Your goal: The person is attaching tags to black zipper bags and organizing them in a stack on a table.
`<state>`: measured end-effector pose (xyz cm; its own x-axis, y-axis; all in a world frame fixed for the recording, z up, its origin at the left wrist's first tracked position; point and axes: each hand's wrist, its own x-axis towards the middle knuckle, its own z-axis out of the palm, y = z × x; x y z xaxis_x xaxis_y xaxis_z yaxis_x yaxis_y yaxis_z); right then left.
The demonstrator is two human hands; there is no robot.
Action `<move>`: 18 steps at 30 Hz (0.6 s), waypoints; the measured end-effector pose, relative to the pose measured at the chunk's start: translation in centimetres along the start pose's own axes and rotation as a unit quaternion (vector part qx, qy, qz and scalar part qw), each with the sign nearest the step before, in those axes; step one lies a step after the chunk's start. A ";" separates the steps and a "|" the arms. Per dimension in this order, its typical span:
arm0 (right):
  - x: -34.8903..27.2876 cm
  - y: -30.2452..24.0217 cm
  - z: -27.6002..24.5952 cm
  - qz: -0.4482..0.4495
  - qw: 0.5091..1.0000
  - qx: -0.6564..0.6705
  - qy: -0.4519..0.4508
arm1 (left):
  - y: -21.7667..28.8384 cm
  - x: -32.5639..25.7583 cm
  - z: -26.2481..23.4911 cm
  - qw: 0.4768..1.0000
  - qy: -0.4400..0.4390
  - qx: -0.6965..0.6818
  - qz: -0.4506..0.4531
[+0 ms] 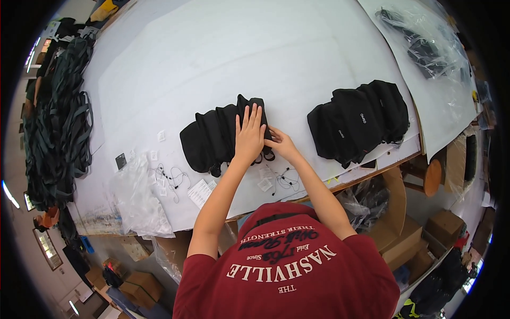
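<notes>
A row of black fabric bags (207, 139), pressed together in folds, lies on the white table (212, 58) in front of me. My left hand (249, 139) rests flat on the right part of the row, its fingers stretched out and slightly apart. At the right end, my right hand (281, 144) grips the edge of the bags, with some fingertips hidden against the fabric. Small black loops stick out below my hands. Farther right sits a second bundle of black bags (357, 125) with small white lettering, touched by neither hand.
Near the front edge lie a clear plastic bag (139, 199), white paper tags (200, 192) and thin black cords (287, 179). Dark straps (58, 122) hang in a heap at the left. Plastic-wrapped black goods (425, 50) lie far right. Cardboard boxes (398, 239) and a wooden stool (431, 177) stand below.
</notes>
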<state>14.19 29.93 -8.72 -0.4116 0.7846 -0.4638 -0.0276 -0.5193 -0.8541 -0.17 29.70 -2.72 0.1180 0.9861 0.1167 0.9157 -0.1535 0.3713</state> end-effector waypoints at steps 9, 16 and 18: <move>-2.4 -4.4 0.1 -0.134 0.951 -0.268 0.073 | -0.3 0.0 1.2 0.999 0.021 0.042 -0.010; -13.5 -13.9 -7.8 -0.164 0.636 -0.640 0.398 | -0.9 -0.4 1.3 0.998 0.030 0.061 -0.013; -14.6 -13.6 -10.4 -0.116 0.608 -0.674 0.403 | -0.4 -0.1 1.2 0.997 0.031 0.063 -0.011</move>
<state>30.05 29.03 7.24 0.0562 0.9772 0.2048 0.9957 -0.0397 -0.0837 -0.07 29.76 -4.01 0.0774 0.9826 0.1686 0.9590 -0.1196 0.2569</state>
